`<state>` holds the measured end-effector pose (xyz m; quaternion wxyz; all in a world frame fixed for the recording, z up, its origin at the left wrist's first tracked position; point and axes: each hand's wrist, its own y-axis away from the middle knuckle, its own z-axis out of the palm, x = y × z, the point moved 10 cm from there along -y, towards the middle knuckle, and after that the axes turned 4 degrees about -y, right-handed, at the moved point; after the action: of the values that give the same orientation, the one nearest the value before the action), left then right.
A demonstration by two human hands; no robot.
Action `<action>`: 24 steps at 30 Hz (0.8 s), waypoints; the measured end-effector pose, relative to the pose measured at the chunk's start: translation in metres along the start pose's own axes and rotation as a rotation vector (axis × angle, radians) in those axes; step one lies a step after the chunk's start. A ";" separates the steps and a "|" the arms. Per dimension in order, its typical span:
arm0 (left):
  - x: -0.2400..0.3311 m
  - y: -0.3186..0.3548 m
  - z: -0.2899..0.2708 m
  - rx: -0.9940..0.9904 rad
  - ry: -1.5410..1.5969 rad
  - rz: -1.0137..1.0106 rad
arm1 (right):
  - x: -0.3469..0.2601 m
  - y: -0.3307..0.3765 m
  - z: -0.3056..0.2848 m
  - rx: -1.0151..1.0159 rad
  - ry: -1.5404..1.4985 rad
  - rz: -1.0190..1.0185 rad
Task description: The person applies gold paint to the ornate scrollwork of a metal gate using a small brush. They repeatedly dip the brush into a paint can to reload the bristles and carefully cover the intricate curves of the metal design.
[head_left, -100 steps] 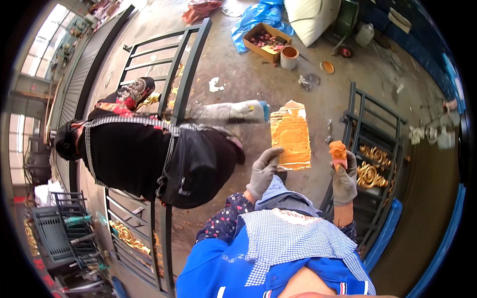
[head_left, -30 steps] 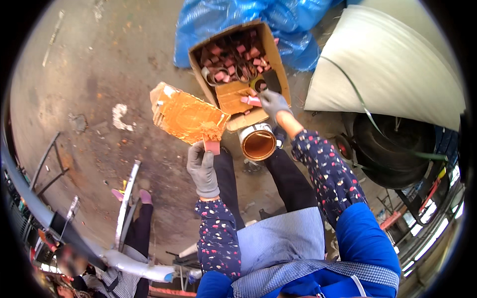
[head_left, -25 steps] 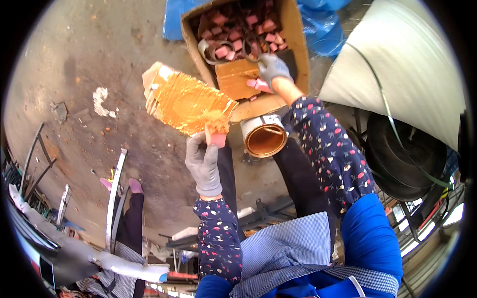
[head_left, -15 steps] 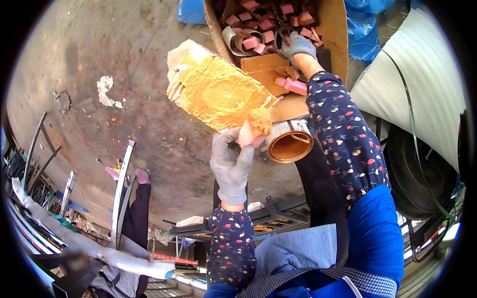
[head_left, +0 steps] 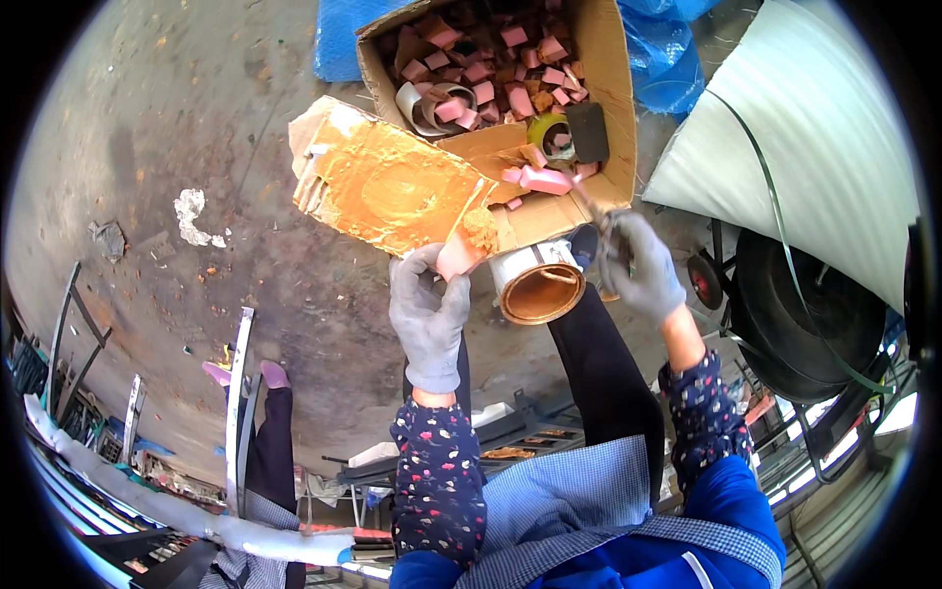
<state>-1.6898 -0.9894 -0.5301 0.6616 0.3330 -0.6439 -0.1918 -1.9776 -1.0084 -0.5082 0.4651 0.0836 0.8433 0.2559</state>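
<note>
L hand (head_left: 427, 314) pinches sponge (head_left: 457, 259) by pink end, prob. to avoid paste (head_left: 481, 228), w/ card (head_left: 392, 187) at 12 o'clock; R hand (head_left: 643, 270) grips blurred tool (head_left: 591, 201), poss. scissors, 3 o'clock of can (head_left: 510, 263).

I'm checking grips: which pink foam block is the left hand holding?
The pink foam block topped with thick orange paste; the other pink pieces lie in or on the brown cardboard box.
</note>
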 end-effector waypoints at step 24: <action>0.016 0.002 0.021 -0.123 -0.286 0.192 | -0.039 0.046 0.060 -0.253 -0.111 0.126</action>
<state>-1.7095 -1.0027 -0.5183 0.5977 0.1985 -0.7473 -0.2121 -1.9107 -0.9627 -0.4825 0.5007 0.0911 0.7704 0.3840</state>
